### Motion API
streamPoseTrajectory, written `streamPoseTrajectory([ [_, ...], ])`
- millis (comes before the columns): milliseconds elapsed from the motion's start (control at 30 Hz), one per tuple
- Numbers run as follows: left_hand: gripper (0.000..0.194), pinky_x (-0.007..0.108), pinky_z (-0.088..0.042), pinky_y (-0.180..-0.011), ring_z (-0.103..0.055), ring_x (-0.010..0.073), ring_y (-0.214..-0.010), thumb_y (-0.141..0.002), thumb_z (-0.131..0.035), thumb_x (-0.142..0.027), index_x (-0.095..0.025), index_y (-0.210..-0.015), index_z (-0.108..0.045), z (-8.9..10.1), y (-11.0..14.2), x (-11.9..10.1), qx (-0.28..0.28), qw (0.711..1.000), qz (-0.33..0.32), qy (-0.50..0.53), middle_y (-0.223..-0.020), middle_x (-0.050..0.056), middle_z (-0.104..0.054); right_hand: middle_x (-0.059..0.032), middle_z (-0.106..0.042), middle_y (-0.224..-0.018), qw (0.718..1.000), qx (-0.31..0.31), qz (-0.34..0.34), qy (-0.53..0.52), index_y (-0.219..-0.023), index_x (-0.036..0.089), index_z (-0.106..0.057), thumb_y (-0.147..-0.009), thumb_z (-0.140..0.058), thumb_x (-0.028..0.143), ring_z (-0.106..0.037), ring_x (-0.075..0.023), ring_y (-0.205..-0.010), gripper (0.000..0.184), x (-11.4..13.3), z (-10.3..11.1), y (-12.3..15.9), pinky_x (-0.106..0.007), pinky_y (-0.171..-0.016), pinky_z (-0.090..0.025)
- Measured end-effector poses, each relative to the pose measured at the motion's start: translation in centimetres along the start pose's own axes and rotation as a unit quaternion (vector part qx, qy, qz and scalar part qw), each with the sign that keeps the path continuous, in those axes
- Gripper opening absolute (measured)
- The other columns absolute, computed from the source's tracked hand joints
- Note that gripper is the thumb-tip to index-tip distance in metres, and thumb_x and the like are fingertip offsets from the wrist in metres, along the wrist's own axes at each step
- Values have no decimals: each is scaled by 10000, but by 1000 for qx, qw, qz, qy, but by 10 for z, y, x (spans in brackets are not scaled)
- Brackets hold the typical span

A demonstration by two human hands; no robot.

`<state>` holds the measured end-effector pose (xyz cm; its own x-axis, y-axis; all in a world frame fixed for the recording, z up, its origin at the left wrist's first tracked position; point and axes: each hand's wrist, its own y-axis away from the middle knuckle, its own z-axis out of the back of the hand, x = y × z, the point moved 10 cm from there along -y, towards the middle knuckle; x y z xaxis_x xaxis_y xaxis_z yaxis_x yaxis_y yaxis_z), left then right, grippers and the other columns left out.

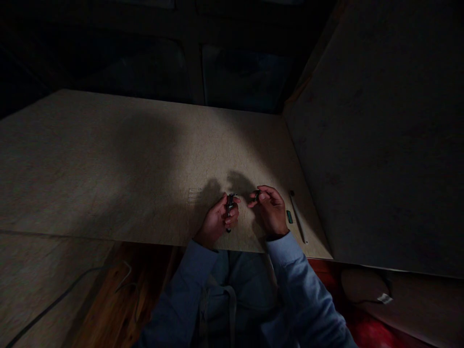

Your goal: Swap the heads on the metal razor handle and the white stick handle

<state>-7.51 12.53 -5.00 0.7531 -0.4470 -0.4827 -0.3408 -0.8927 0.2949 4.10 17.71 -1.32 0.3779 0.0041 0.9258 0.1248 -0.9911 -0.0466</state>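
A slim pale rod with a dark far end (299, 217), lying on the mottled beige surface (217, 140), is the landmark here. Well to the left of the rod, the left hand (219, 218) has its fingers (232, 218) curled in around a slender dark tool with shiny, metal-looking parts (230, 200); the tool stands roughly lengthwise in the grip, its top end showing above the fingers and its dark lower end below them. Nearer the rod, on its left side, the right hand (272, 208) has thumb and fingers drawn together, pinching a small dark piece (257, 195) whose exact shape is too dim to make out. The two hands are apart, and so are the things they hold. Just beside the rod, also on its left, a small dark-green oblong block (289, 216) lies close to the right wrist. Farthest left of the rod, beyond the left hand, a flat, clear, roughly rectangular piece with faint lines (195, 195) rests on the surface. To the rod's right rises a dim, pale panel (380, 145).
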Motion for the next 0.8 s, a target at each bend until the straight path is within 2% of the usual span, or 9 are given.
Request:
streamPoseTrajectory([
  [233, 341, 171, -267, -371, -304, 45, -379, -939, -506, -447, -132, -899, -631, 3, -1, 4, -3, 1000, 13, -14, -569, -51, -395, -4, -738, -722, 1000, 4, -15, 25, -980, 222, -679, -674, -821, 440, -639, -148, -538, 401, -3, -1, -1, -321, -607, -532],
  [367, 372, 170, -248, -364, -263, 40, -364, -951, -478, -443, -124, -842, -635, 3, -3, 8, 3, 999, 33, -16, -536, -58, -363, -24, -751, -754, 1000, 9, -10, 27, -863, 224, -700, -699, -807, 448, -691, -177, -685, 297, -4, -1, 0, -340, -718, -547],
  [533, 435, 169, -227, -357, -264, 38, -372, -937, -481, -496, -102, -888, -657, -10, -6, 14, 41, 998, 40, -10, -547, -50, -385, -42, -772, -910, 999, 18, 23, 46, -882, 249, -722, -755, -777, 454, -707, -212, -886, 248, 0, -1, 1, -398, -869, -535],
  [633, 414, 156, -209, -351, -246, 26, -377, -871, -594, -512, -105, -907, -656, -15, -10, 17, 51, 998, 23, -10, -554, -61, -387, -51, -758, -1033, 997, 36, 50, 54, -896, 263, -735, -798, -753, 420, -684, -226, -1016, 186, 5, -4, 3, -413, -926, -518],
  [800, 320, 129, -180, -338, -222, 11, -377, -737, -777, -367, -133, -892, -624, -15, -13, 17, 39, 999, -10, -32, -540, -96, -357, -45, -726, -1122, 988, 90, 94, 81, -928, 291, -757, -856, -706, 375, -635, -232, -1131, 122, 13, -16, 7, -433, -990, -488],
])
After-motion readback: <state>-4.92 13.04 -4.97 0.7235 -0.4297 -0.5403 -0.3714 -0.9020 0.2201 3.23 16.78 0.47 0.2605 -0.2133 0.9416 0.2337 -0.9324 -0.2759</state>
